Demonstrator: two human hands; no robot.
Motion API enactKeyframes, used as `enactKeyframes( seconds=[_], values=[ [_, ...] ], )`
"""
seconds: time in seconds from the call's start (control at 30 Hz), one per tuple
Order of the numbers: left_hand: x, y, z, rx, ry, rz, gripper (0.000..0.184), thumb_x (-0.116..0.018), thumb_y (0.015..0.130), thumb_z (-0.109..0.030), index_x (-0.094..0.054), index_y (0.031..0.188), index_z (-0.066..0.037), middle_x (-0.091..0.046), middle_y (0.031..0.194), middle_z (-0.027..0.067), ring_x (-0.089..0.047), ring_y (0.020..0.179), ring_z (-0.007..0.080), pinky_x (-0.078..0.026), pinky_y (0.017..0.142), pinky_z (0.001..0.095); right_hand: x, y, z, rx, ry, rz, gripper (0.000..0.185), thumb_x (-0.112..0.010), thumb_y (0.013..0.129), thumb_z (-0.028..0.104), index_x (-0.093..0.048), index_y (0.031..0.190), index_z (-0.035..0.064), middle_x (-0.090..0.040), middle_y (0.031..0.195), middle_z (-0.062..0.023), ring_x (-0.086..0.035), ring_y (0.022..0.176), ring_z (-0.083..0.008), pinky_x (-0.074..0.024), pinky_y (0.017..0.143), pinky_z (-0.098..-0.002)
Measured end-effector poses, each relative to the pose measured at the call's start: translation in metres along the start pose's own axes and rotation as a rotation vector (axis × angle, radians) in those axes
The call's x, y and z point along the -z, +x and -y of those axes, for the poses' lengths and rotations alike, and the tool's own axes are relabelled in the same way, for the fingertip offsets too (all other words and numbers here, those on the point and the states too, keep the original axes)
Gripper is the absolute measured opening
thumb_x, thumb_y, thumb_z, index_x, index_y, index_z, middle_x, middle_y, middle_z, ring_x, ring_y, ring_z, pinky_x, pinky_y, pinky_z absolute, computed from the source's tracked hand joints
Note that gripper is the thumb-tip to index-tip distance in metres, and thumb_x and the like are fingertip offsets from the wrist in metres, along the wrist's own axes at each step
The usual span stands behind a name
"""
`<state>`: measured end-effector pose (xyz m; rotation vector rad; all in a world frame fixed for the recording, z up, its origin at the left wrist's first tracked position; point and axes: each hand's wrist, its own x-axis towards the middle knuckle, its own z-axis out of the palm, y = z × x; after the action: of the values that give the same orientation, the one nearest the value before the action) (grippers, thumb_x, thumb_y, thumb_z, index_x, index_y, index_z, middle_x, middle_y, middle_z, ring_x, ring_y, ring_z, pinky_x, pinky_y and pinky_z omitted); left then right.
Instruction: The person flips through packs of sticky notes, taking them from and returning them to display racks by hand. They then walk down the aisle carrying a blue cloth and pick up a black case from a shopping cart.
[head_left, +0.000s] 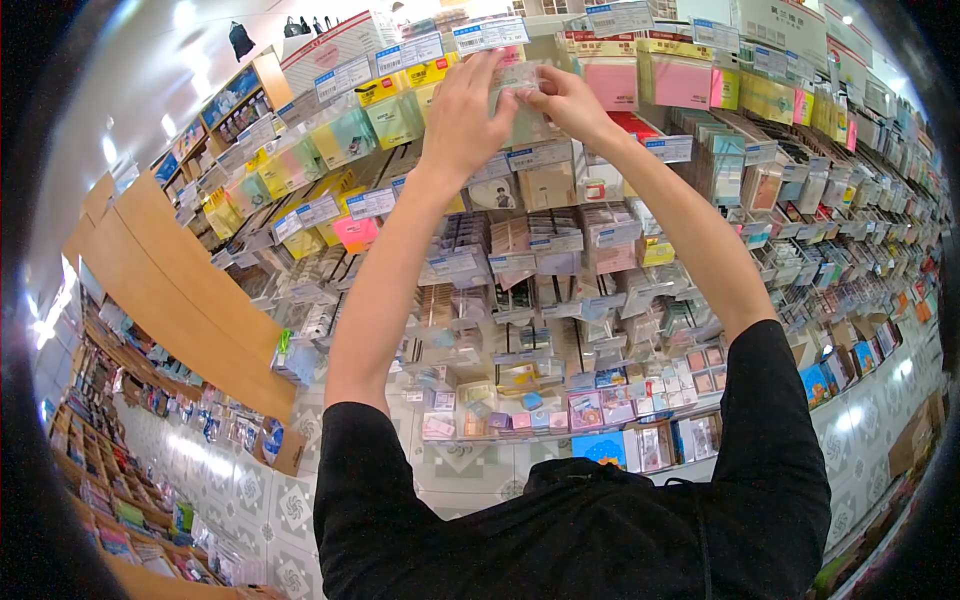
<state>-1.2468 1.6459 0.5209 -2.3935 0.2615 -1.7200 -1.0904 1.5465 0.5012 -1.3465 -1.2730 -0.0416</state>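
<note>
Both arms reach up to the top row of a stationery display. A small clear plastic packet (514, 76) with a pale, see-through content is between my hands. My left hand (468, 112) has its fingers along the packet's left side and its thumb at the lower edge. At the packet's right edge, my right hand (572, 104) pinches it between thumb and fingers. What is printed on the packet is too small to read. Just left of my left hand hang yellow-topped sticky note packs (393, 115); pink note pads (609, 80) hang right of my right hand.
Hooks with price tags (370, 203) stick out in rows below my hands. Lower shelves hold small boxes (586, 408) and a blue pack (600, 448). A wooden end panel (185, 285) stands at left, and a cardboard box (283, 446) sits on the tiled floor (240, 492).
</note>
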Motion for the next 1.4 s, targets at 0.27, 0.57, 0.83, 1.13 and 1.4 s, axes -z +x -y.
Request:
enactKeyframes(
  seconds=[0.27, 0.57, 0.83, 1.13, 1.4],
  values=[
    [0.006, 0.007, 0.005, 0.081, -0.074, -0.015, 0.057, -0.054, 0.087, -0.01, -0.037, 0.14, 0.0, -0.052, 0.131, 0.0222, -0.049, 0.12, 0.0378, -0.039, 0.102, 0.0431, 0.001, 0.002, 0.0, 0.008, -0.04, 0.021, 0.05, -0.066, 0.088, 0.025, -0.053, 0.129, -0.0002, -0.068, 0.1, -0.0121, -0.066, 0.087, -0.0165, -0.0542, 0.068, -0.0303],
    [0.006, 0.006, 0.009, 0.117, -0.106, -0.02, 0.065, -0.046, 0.081, 0.002, -0.032, 0.144, -0.002, -0.048, 0.138, 0.0208, -0.049, 0.123, 0.0356, -0.042, 0.1, 0.0411, -0.001, -0.004, 0.005, -0.012, 0.065, 0.065, 0.048, -0.062, 0.092, 0.023, -0.049, 0.13, -0.0028, -0.067, 0.103, -0.0078, -0.061, 0.09, -0.0117, -0.0495, 0.072, -0.0275],
    [0.009, 0.007, 0.01, 0.082, -0.088, -0.047, 0.074, -0.043, 0.077, 0.007, -0.025, 0.148, -0.007, -0.045, 0.141, 0.0203, -0.057, 0.118, 0.0344, -0.051, 0.083, 0.0359, -0.004, 0.003, -0.009, 0.048, 0.032, 0.029, 0.045, -0.064, 0.09, 0.024, -0.053, 0.127, -0.0001, -0.068, 0.101, -0.0096, -0.063, 0.087, -0.014, -0.0515, 0.072, -0.0293],
    [0.015, 0.008, 0.007, 0.112, -0.107, -0.051, 0.078, -0.042, 0.074, 0.009, -0.026, 0.149, -0.008, -0.044, 0.143, 0.0183, -0.06, 0.113, 0.0314, -0.052, 0.075, 0.0321, -0.007, 0.006, -0.018, 0.101, 0.018, -0.015, 0.042, -0.065, 0.088, 0.029, -0.059, 0.12, 0.0025, -0.069, 0.095, -0.0126, -0.065, 0.082, -0.0181, -0.0509, 0.068, -0.0323],
    [0.013, 0.01, 0.002, 0.012, 0.063, -0.085, 0.076, -0.044, 0.076, 0.006, -0.025, 0.148, -0.007, -0.044, 0.141, 0.0209, -0.054, 0.118, 0.0344, -0.05, 0.086, 0.0371, -0.008, 0.003, -0.016, 0.096, 0.076, -0.012, 0.045, -0.065, 0.089, 0.028, -0.057, 0.124, 0.0018, -0.069, 0.097, -0.0124, -0.065, 0.081, -0.0169, -0.0517, 0.066, -0.0313]
  ],
)
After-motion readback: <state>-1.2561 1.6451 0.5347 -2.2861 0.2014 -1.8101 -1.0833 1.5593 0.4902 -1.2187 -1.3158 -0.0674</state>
